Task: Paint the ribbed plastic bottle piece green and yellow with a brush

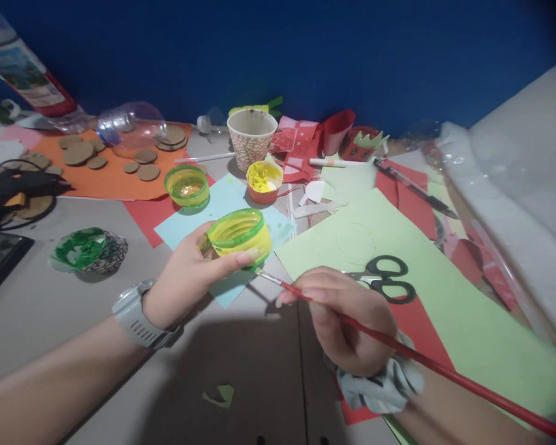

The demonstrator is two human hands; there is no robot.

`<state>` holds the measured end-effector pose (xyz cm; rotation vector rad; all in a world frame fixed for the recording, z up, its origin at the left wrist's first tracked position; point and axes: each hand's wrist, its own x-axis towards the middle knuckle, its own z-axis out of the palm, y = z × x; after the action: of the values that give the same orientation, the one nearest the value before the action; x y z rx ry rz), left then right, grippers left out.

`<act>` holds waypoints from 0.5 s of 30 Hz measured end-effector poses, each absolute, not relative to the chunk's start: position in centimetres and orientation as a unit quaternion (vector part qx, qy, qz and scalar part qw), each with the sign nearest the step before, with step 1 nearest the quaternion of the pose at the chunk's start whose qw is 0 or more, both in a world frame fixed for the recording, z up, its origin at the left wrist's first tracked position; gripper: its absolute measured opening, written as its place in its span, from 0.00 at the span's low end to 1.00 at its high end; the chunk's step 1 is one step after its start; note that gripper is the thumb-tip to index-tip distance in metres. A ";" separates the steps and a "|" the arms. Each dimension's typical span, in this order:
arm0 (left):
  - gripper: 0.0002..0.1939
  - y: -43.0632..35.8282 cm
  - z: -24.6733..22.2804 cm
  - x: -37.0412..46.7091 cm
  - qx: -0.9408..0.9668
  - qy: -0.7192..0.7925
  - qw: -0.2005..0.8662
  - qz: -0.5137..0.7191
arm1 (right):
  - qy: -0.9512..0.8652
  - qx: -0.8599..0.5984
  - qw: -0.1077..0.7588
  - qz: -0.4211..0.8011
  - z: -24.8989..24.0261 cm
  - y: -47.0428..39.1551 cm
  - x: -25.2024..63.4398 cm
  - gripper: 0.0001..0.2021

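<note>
Nearest me, my right hand (pixel 347 321) is closed in a pencil grip around a long red-handled paintbrush (pixel 426 361), whose handle runs back past my wrist, where a grey scrunchie (pixel 382 386) sits. The brush tip touches the lower side of a cut-off plastic bottle section painted yellow with a green rim (pixel 241 235). My left hand (pixel 188 275), with a grey wristwatch (pixel 136 315) on its wrist, is closed on that section, thumb along the front, holding it just above a light blue paper sheet (pixel 222 201) on the grey desk (pixel 50 296).

Just right of my right hand lie black-handled scissors (pixel 387 278) on a pale green paper sheet (pixel 445 296). To the left sits a crumpled cup smeared with green paint (pixel 88 250). Farther off are a second green-rimmed bottle section (pixel 188 185), a small pot of yellow paint (pixel 264 180) and a patterned paper cup (pixel 251 139). Brown cardboard discs (pixel 78 153) rest on an orange sheet (pixel 111 179) by the blue wall (pixel 306 55).
</note>
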<state>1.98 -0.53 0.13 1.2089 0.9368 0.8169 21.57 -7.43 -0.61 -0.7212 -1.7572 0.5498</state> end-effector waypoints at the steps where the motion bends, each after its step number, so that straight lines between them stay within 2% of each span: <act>1: 0.17 -0.5 0.1 2.0 0.531 0.415 0.646 0.359 | -0.744 -0.314 0.545 0.225 -0.5 -7.5 21.6 0.11; 5: 0.16 -0.5 0.1 1.9 0.529 0.411 0.649 0.360 | -0.779 -0.320 0.490 0.225 -0.4 -7.4 21.7 0.07; 10: 0.16 -0.5 0.1 2.0 0.521 0.407 0.653 0.368 | -0.754 -0.316 0.539 0.201 -0.4 -7.3 21.7 0.11; 13: 0.17 -0.5 0.1 2.0 0.524 0.406 0.653 0.367 | -0.777 -0.328 0.490 0.221 -0.1 -7.2 21.7 0.10; 15: 0.17 -0.5 0.1 2.0 0.527 0.408 0.651 0.365 | -0.778 -0.324 0.492 0.218 -0.1 -7.3 21.6 0.09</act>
<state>2.02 -0.46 0.08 1.1959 0.9258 0.8290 21.63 -7.27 -0.06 -0.7861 -1.8892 0.5282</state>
